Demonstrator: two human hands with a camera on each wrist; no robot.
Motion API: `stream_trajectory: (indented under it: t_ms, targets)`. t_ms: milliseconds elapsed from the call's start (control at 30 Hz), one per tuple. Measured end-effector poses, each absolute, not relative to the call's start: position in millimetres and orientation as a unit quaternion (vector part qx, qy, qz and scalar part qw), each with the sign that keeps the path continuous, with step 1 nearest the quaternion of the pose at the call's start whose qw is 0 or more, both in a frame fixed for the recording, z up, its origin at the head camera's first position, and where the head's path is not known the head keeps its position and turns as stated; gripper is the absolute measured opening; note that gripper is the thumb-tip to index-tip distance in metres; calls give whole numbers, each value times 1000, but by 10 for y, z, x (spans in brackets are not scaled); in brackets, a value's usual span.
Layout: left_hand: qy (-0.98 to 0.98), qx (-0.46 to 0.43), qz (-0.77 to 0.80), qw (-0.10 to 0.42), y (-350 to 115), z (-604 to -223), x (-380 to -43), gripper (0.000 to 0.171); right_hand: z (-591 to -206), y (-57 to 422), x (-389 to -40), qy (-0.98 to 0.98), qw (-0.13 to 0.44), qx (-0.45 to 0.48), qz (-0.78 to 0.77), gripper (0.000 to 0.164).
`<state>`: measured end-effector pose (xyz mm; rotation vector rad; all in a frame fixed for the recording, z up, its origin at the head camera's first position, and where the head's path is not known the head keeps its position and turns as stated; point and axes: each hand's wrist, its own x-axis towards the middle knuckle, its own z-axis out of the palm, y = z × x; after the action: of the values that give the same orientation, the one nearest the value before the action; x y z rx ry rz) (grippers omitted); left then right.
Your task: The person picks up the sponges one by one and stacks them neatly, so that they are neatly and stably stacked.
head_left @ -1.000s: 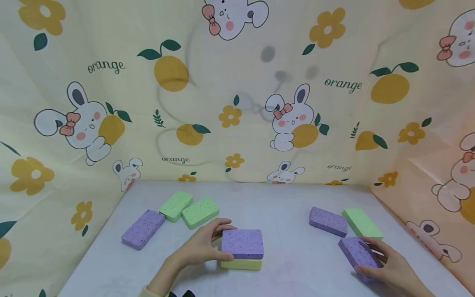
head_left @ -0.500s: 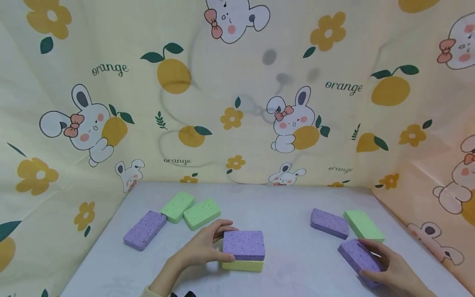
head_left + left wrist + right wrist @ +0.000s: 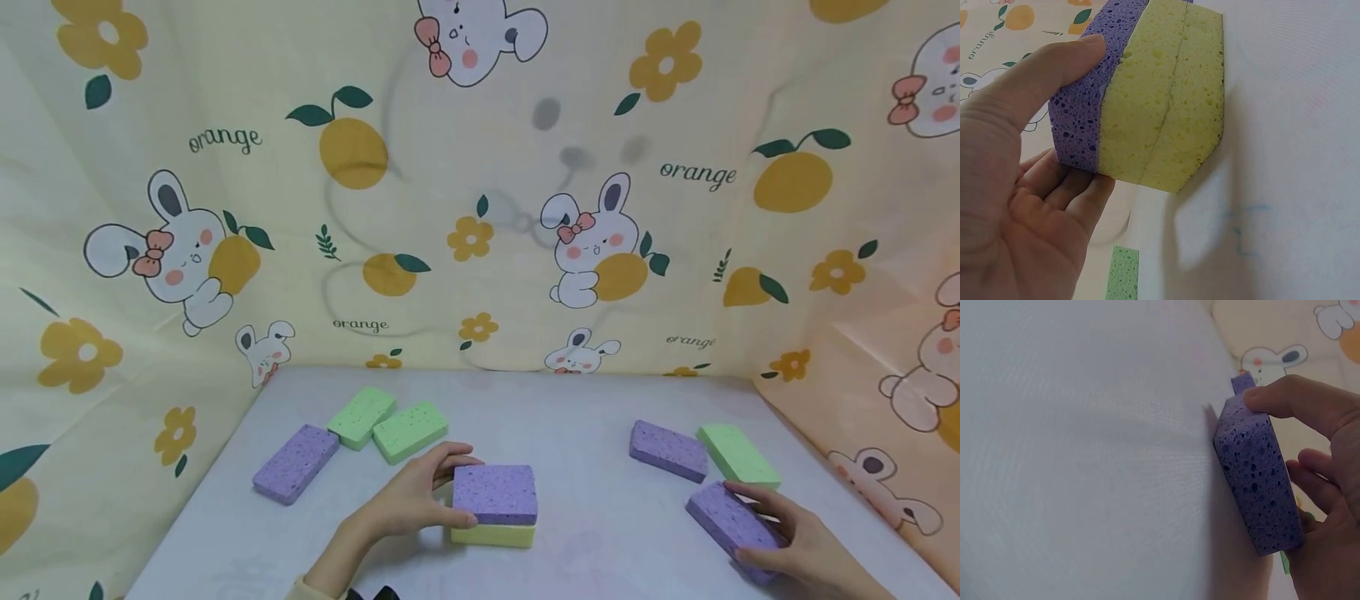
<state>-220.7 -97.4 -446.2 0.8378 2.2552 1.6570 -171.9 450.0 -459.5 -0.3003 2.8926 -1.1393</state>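
My left hand [image 3: 416,492] holds a purple sponge [image 3: 495,493] at its left side in the head view. That sponge lies flat over a yellow layer [image 3: 492,536]. In the left wrist view, a seam runs along the yellow side [image 3: 1160,100], my thumb presses the purple edge and my fingers curl at the far side. Off to the right, my right hand [image 3: 798,537] grips another purple sponge [image 3: 731,527], thumb on the near side and fingers on the far side. The right wrist view shows this sponge [image 3: 1260,481] close to the white surface; whether it touches is unclear.
On the left of the white table [image 3: 592,500] lie a purple sponge [image 3: 296,463] and two green sponges [image 3: 363,417], close together. At the back right are a purple sponge [image 3: 667,450] and a green sponge [image 3: 738,455]. A printed cloth [image 3: 435,167] walls the back and sides.
The head view has shifted slightly. My right hand and its purple sponge have moved a little toward the near right. The left hand keeps its hold on the stack.
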Motion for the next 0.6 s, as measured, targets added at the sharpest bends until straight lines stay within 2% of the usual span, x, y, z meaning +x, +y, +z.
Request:
stream_trajectory:
  t_ms: [333,600]
  targets:
    - [766,280,566,115,-983,-4463,-2210,86,-4570,4456,-1727,914,34,-83,-395,73]
    - [761,286,570,116,-977,-4452,-2203,85,-4535,4376,-1764,914,-1,-107,-392,75]
